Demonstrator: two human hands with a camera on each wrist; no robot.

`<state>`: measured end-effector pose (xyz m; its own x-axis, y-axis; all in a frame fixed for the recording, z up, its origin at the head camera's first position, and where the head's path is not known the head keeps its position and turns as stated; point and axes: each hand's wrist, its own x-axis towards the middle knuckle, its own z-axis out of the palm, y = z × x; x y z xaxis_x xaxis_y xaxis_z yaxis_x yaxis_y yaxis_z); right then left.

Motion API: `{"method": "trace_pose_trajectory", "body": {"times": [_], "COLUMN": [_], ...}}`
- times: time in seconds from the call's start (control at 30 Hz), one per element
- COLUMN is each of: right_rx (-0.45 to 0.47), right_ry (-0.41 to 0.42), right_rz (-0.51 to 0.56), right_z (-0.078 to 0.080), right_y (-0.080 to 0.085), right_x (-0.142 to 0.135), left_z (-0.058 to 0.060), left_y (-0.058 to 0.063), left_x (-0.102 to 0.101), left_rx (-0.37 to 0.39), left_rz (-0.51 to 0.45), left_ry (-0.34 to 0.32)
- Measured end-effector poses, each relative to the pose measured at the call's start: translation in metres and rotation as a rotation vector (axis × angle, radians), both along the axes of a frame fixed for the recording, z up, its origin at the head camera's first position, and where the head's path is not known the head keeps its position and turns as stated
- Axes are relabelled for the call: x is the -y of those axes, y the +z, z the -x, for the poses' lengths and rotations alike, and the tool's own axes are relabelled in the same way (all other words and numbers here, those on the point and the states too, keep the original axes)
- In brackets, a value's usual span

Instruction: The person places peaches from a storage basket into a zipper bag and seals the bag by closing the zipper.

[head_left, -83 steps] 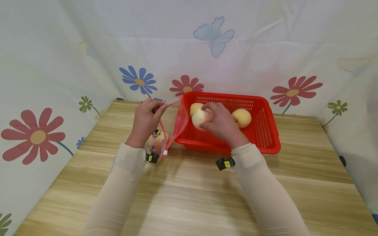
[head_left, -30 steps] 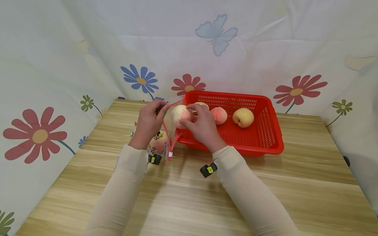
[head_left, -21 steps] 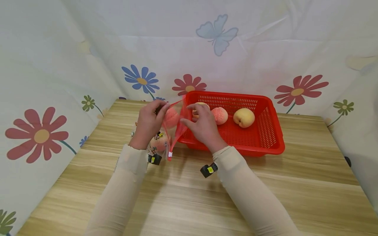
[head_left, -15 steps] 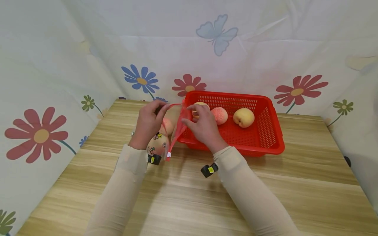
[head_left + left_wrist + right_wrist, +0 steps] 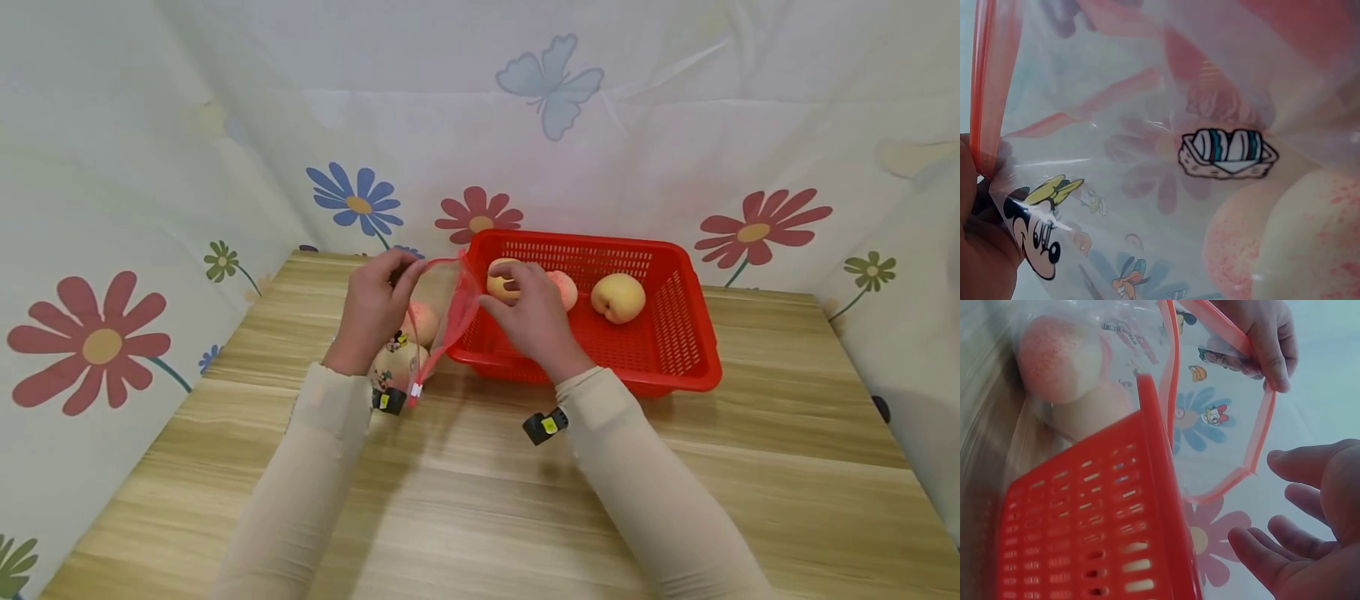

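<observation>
My left hand (image 5: 372, 308) pinches the red-edged mouth of a clear zip bag (image 5: 1072, 144) printed with cartoon figures. The bag's mouth gapes toward the basket, its white slider low at the front corner. Two peaches lie inside; one peach (image 5: 1060, 359) shows pink and cream through the plastic in the right wrist view. My right hand (image 5: 536, 317) hovers over the left end of a red plastic basket (image 5: 600, 354), fingers spread and holding nothing. Near its fingertips sits a yellow peach (image 5: 504, 278). A pink peach (image 5: 563, 290) is partly hidden behind that hand.
Another yellow peach (image 5: 618, 298) rests in the basket's right half. The basket stands on a wooden table (image 5: 480, 517), close to a flower-printed cloth wall (image 5: 637, 150). Its left rim is right beside the bag's mouth.
My right hand carried a peach from the basket to the bag's mouth and let it go; the peach dropped inside. The hand has since moved slightly back right. My left hand keeps holding the bag.
</observation>
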<state>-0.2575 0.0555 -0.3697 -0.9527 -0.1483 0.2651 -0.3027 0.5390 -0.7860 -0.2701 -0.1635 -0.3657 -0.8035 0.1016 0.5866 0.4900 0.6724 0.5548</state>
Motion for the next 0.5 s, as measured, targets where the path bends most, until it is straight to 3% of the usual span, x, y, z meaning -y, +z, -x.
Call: {"method": "trace_pose_trajectory", "body": {"times": [0.27,0.5], "right_rx": [0.005,0.043], "right_ry": [0.027,0.004], "right_rz": [-0.006,-0.055], "right_z": [0.003,0.005], "right_y": [-0.001,0.002], "right_x": [-0.006,-0.012], "left_z": [0.000,0.000], "left_y": [0.002,0.005], "left_x": [0.000,0.000], "left_rx": [0.031,0.024], "left_rz": [-0.006,0.011], "left_ry": [0.006,0.015]}}
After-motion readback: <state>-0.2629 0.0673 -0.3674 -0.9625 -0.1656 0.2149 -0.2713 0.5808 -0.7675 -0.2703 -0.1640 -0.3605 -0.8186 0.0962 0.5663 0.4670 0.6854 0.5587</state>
